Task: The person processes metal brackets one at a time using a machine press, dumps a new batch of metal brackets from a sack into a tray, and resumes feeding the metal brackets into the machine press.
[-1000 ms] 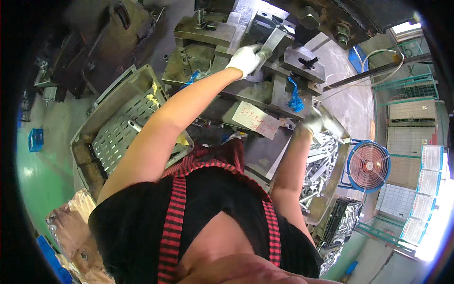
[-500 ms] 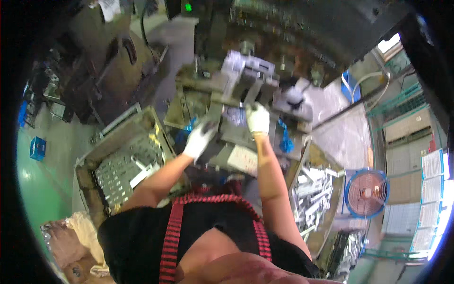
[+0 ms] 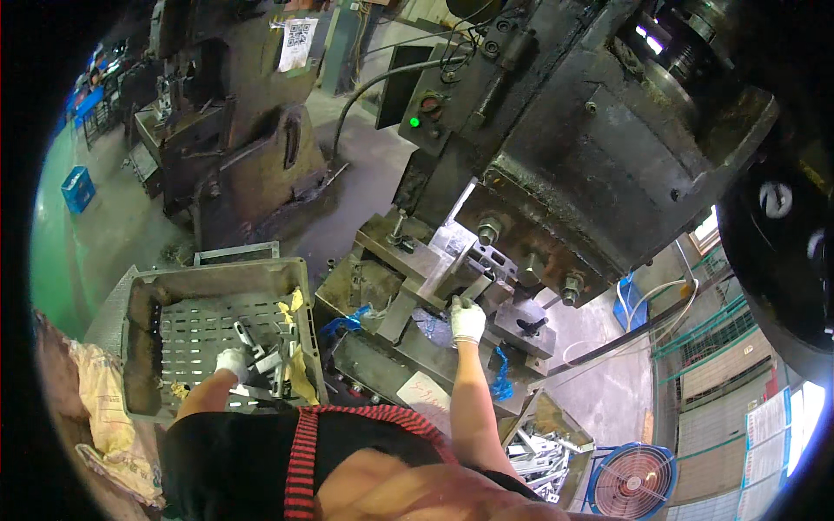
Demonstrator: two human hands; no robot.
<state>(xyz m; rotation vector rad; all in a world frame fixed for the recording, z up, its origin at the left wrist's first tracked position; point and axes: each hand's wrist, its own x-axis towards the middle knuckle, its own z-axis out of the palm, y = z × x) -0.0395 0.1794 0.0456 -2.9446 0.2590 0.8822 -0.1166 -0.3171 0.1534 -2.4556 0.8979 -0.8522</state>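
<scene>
My left hand (image 3: 232, 365), in a white glove, reaches into the grey plastic crate (image 3: 221, 276) on the left. It is beside loose metal parts (image 3: 276, 360); its fingers are too small and indistinct to show a grip. My right hand (image 3: 467, 319), also gloved, is at the press die (image 3: 443, 260), its fingers bent together at the front edge. A short metal piece (image 3: 478, 286) lies in the die just beyond the fingertips. Whatever the right fingers pinch is hidden.
The dark press ram (image 3: 556, 217) with large bolts hangs above the die. A bin of metal parts (image 3: 540, 460) and a blue-rimmed fan (image 3: 632, 480) stand at lower right. Blue rags (image 3: 501, 378) lie beside the die. Sacks (image 3: 113, 408) are at far left.
My left hand has gone from the front of the die into the left crate. The right hand stays at the die. The view has shifted, showing more of the press.
</scene>
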